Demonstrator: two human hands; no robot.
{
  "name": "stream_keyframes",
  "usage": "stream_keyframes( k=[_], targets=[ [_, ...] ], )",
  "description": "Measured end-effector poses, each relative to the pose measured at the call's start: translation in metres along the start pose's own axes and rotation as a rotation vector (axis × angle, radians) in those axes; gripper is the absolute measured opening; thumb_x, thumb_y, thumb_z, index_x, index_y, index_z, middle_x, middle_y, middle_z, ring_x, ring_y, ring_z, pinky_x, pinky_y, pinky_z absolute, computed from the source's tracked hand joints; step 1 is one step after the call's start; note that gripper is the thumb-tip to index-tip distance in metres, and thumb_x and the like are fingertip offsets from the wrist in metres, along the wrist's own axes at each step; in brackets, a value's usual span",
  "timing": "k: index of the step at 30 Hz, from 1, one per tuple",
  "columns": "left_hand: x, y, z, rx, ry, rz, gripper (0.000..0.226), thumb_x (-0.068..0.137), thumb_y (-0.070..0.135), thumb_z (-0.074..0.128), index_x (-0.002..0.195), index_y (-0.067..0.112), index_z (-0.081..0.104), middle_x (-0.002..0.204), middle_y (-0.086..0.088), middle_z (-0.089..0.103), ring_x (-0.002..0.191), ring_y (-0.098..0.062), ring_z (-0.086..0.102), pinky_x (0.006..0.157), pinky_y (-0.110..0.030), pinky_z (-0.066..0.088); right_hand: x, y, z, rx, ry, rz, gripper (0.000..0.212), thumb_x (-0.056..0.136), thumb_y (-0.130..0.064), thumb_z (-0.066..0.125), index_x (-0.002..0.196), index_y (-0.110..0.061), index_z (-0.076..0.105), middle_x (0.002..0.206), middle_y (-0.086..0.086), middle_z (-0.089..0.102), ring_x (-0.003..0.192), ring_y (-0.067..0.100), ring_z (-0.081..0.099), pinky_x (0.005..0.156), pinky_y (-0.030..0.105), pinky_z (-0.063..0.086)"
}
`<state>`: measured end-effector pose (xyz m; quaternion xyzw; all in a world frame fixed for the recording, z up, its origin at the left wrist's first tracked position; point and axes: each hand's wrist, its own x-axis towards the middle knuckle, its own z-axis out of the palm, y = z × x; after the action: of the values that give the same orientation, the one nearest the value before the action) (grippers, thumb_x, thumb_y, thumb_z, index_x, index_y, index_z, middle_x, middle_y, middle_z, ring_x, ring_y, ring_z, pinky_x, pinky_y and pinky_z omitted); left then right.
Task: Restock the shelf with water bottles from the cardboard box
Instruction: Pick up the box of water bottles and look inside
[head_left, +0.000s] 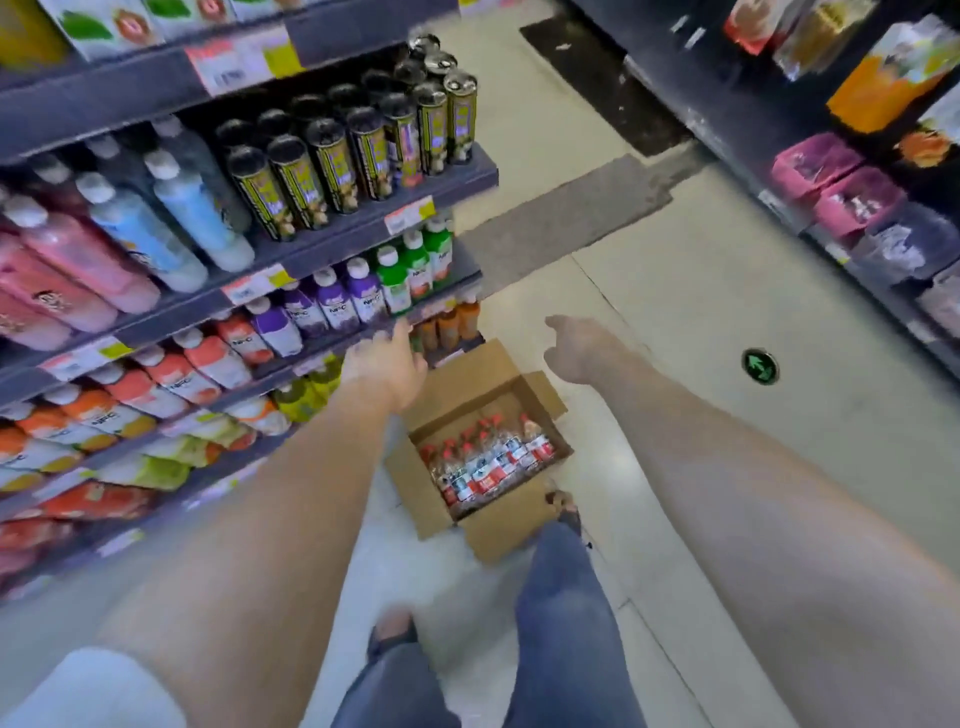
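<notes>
Reaching forward, your left hand (385, 364) and right hand (571, 349) hang loose and empty; clear, red-capped water bottles (488, 458) fill the near side of the brown cardboard box (501, 525) on the glossy floor (685, 312).

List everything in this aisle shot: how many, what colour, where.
cardboard box: one, brown, open on floor by left shelf
water bottles: several, clear with red caps, inside the box
shelf: one, dark grey, left side
cans: many, black and yellow, upper tier
tall bottles: many, pink and pale blue, left of cans
juice bottles: many, purple, green, orange, lower tiers
pink packs: several, pink, right shelving
floor marker: one, green, floor at right
left grip: one bare hand, empty, near shelf edge above box
right grip: one bare hand, empty, over the aisle floor
</notes>
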<state>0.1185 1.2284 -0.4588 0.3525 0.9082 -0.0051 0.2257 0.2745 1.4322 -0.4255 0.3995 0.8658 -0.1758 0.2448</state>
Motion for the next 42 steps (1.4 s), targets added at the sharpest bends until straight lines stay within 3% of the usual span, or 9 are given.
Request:
stream_keyframes(
  k=[7,12,23,26,29,34,38,40,42],
  targets=[
    [0.054,0.009,0.09,-0.128,-0.055,-0.415,0.067,0.106,0.039,0.041,0.164,0.016,0.017,0.153,-0.025,0.044,0.137,-0.046,0.046,0.11,-0.052,0.037,0.163,0.038,0.048,-0.056,-0.244,-0.154,0.063,0.099,-0.021,0.049,0.158,-0.02,0.028,0.152,0.015,0.046,0.133,0.037,0.05,0.106,0.047,0.047],
    [0.108,0.032,0.165,-0.235,-0.105,-0.525,0.063,0.106,0.035,0.04,0.163,0.016,0.022,0.153,-0.025,0.043,0.137,-0.047,0.044,0.11,-0.053,0.037,0.229,0.061,0.118,-0.161,-0.359,-0.216,0.054,0.102,-0.027,0.047,0.152,-0.01,0.039,0.146,0.016,0.054,0.133,0.035,0.051,0.109,0.041,0.045],
    [0.186,0.011,0.417,-0.351,-0.198,-0.686,0.062,0.102,0.026,0.045,0.16,0.023,0.023,0.142,-0.019,0.052,0.125,-0.043,0.055,0.097,-0.05,0.046,0.399,0.133,0.326,0.046,-0.37,-0.024,0.042,0.101,-0.023,0.05,0.142,-0.011,0.048,0.108,0.015,0.062,0.088,0.028,0.059,0.077,0.032,0.049],
    [0.208,-0.004,0.493,-0.242,-0.226,-0.669,0.067,0.101,0.027,0.047,0.161,0.027,0.019,0.138,-0.019,0.05,0.126,-0.043,0.052,0.095,-0.05,0.046,0.446,0.141,0.382,0.032,-0.267,-0.021,0.056,0.099,-0.025,0.05,0.152,-0.019,0.032,0.118,0.017,0.062,0.096,0.036,0.065,0.085,0.043,0.058],
    [0.225,-0.021,0.557,-0.175,-0.244,-0.681,0.073,0.097,0.029,0.05,0.16,0.024,0.014,0.148,-0.019,0.043,0.127,-0.046,0.049,0.101,-0.053,0.044,0.481,0.155,0.44,-0.114,-0.241,-0.012,0.086,0.099,-0.032,0.051,0.158,-0.037,-0.01,0.163,0.02,0.02,0.134,0.048,0.046,0.107,0.057,0.044],
    [0.241,-0.033,0.621,-0.219,-0.172,-0.753,0.098,0.099,0.017,0.051,0.16,0.029,-0.024,0.174,-0.006,0.006,0.139,-0.043,0.048,0.108,-0.059,0.042,0.49,0.182,0.494,0.004,0.027,-0.142,0.088,0.104,-0.025,0.049,0.156,-0.042,-0.02,0.164,0.01,0.026,0.12,0.034,0.061,0.082,0.036,0.052],
    [0.241,-0.037,0.644,-0.315,-0.014,-0.741,0.1,0.101,0.014,0.052,0.159,0.033,-0.028,0.175,-0.001,0.004,0.11,-0.05,0.065,0.081,-0.054,0.051,0.49,0.198,0.512,0.114,0.142,-0.187,0.088,0.103,-0.02,0.051,0.159,-0.036,-0.014,0.109,0.017,0.066,0.079,0.026,0.06,0.072,0.034,0.045],
    [0.24,-0.034,0.649,-0.403,0.053,-0.733,0.099,0.102,0.015,0.052,0.159,0.035,-0.026,0.168,-0.013,0.026,0.106,-0.052,0.064,0.084,-0.056,0.051,0.494,0.201,0.516,0.105,0.15,-0.176,0.09,0.101,-0.015,0.053,0.16,-0.035,-0.013,0.077,0.01,0.061,0.059,0.016,0.049,0.066,0.032,0.038],
    [0.243,-0.029,0.649,-0.513,0.136,-0.781,0.095,0.103,0.013,0.049,0.16,0.038,-0.022,0.126,-0.024,0.061,0.094,-0.046,0.063,0.083,-0.053,0.048,0.497,0.202,0.515,0.096,0.141,-0.149,0.091,0.101,-0.013,0.052,0.159,-0.039,-0.014,0.07,0.01,0.058,0.054,0.013,0.045,0.064,0.032,0.039]
  ],
)
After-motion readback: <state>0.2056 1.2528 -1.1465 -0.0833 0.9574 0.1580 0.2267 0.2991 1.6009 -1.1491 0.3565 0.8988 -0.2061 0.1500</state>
